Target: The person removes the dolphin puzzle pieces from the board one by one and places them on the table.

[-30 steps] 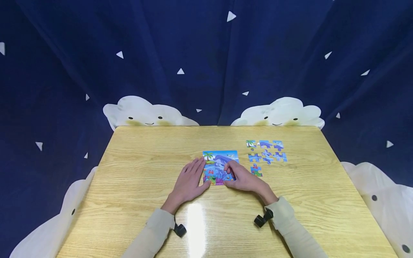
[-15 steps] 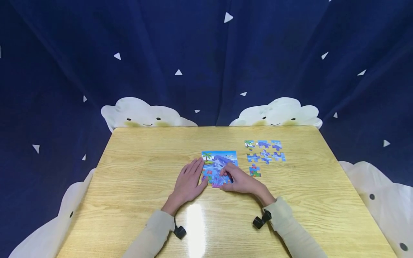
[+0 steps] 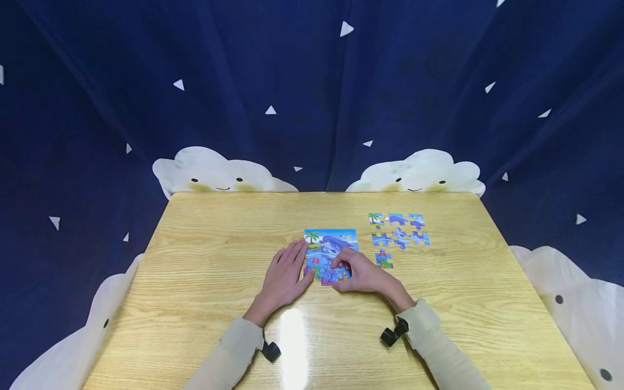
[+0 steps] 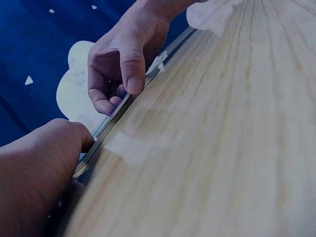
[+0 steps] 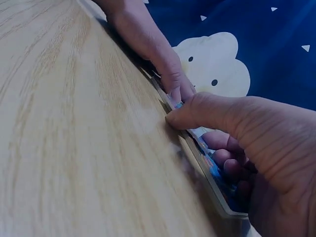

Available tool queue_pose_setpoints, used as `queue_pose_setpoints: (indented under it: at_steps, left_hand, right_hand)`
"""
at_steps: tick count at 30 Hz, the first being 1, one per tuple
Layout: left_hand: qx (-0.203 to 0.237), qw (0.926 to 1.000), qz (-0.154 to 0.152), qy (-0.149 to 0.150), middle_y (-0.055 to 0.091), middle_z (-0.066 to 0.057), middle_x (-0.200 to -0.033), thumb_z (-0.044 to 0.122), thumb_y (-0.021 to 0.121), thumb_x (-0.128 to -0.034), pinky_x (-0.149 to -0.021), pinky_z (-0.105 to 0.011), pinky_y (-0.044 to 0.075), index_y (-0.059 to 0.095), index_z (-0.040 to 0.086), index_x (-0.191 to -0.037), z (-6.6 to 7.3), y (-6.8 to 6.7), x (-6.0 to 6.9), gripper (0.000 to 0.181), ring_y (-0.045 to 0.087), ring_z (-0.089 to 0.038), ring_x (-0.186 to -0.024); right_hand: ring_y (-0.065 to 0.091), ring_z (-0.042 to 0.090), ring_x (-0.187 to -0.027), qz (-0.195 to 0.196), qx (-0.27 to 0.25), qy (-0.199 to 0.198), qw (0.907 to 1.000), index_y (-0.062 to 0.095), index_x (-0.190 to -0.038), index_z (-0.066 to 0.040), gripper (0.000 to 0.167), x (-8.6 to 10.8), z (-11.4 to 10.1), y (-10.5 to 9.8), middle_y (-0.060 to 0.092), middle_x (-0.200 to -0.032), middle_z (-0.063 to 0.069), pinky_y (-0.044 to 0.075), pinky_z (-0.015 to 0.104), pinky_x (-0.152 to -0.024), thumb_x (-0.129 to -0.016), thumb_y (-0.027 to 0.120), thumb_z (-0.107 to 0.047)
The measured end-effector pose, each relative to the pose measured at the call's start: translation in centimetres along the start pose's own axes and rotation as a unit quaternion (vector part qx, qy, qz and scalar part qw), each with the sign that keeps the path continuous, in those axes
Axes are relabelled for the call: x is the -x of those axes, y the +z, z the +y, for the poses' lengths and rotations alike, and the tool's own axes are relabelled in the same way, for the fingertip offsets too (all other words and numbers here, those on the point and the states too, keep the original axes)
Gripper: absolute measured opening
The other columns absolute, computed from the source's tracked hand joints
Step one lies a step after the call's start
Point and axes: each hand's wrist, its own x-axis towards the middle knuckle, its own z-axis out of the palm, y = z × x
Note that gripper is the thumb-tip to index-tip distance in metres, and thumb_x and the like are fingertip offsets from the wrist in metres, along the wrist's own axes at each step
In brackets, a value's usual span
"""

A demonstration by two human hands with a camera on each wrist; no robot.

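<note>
A jigsaw puzzle [image 3: 336,242] with a dolphin, a palm and a sea scene lies flat at mid-table. My left hand [image 3: 285,272] rests along its left side, fingers straight, thumb on the lower left corner. With thumb and curled fingers, my right hand [image 3: 363,272] pinches a purple and blue puzzle piece [image 3: 329,276] at the lower edge; the piece juts slightly past that edge towards me. The fingers hide the lower right of the picture. In the right wrist view the thumb is at the board's near edge [image 5: 207,180], the other fingers over its top.
To the right of the puzzle lie several loose puzzle pieces [image 3: 400,235] in rows, with one crab piece [image 3: 384,260] nearest me. The wooden table [image 3: 205,325] ends at a dark blue curtain [image 3: 312,97] with white cloud shapes.
My right hand has shifted slightly towards me and left, and the pinched piece has slid past the puzzle's lower edge. My left hand stays on the left side. The loose pieces lie as before.
</note>
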Motion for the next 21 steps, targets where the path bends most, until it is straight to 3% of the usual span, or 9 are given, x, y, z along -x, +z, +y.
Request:
queue_pose_setpoints:
  at_steps: [11,16,21]
  left_hand:
    - [0.005,0.9996,0.027,0.01,0.026,-0.005,-0.172,0.048,0.041,-0.1068,-0.126,-0.049,0.022,0.028,0.009,-0.165,-0.17,0.08,-0.32,0.071,0.024,-0.027,-0.158]
    - [0.006,0.9997,0.02,0.011,0.025,-0.001,-0.173,0.047,0.041,-0.1069,-0.126,-0.049,0.02,0.027,0.017,-0.167,-0.14,-0.06,-0.04,0.068,0.023,-0.025,-0.159]
    - [0.009,0.9998,0.015,0.009,0.026,-0.001,-0.172,0.047,0.039,-0.1075,-0.127,-0.048,0.019,0.028,0.013,-0.166,-0.1,-0.11,0.12,0.068,0.022,-0.026,-0.159]
  right_hand:
    - [0.051,0.012,-0.086,0.032,-0.008,-0.022,0.9992,0.066,-0.107,-0.02,0.04,-0.25,0.63,0.3,0.055,-0.097,-0.004,0.047,0.027,-0.075,-0.075,0.089,-0.025]
    - [0.052,0.011,-0.083,0.041,-0.013,-0.037,0.9984,0.065,-0.106,-0.018,0.04,-0.28,0.58,0.59,0.056,-0.094,-0.004,0.047,0.025,-0.072,-0.075,0.089,-0.023]
    - [0.054,0.012,-0.084,0.05,-0.024,-0.046,0.9974,0.066,-0.106,-0.016,0.041,-0.31,0.33,0.8,0.058,-0.093,-0.004,0.049,0.026,-0.074,-0.073,0.09,-0.021]
